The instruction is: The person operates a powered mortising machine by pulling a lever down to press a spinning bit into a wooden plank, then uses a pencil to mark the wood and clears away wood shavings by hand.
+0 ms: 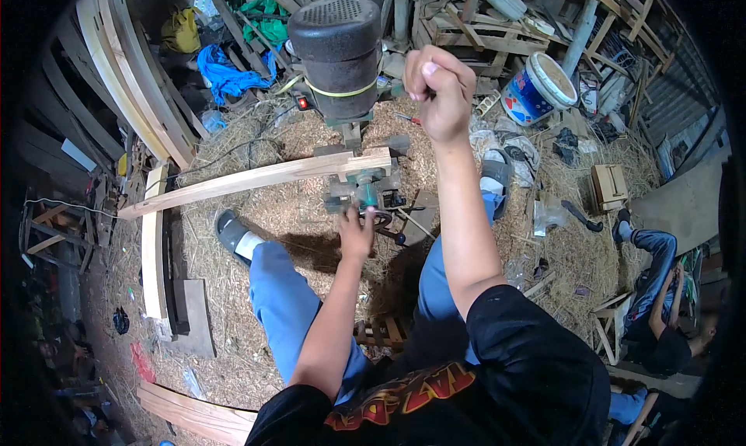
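A drilling or mortising machine with a dark, vented motor housing (334, 54) stands in front of me. Below it, a long wooden beam (256, 183) reaches left from a metal clamp with a green body (365, 191). My left hand (356, 236) is at the clamp's near side, fingers apart, beside a dark handwheel (382, 219); whether it touches the wheel is unclear. To the right of the motor, my right hand (441, 92) is raised and closed like a fist. Anything inside its fingers is hidden.
A second timber (154, 252) lies under the beam's left end. Tall planks (128, 73) lean at the back left. A blue and white bucket (536, 92) and a wooden box (610, 186) stand to the right. Another person (657, 283) sits at the far right. Shavings cover the floor.
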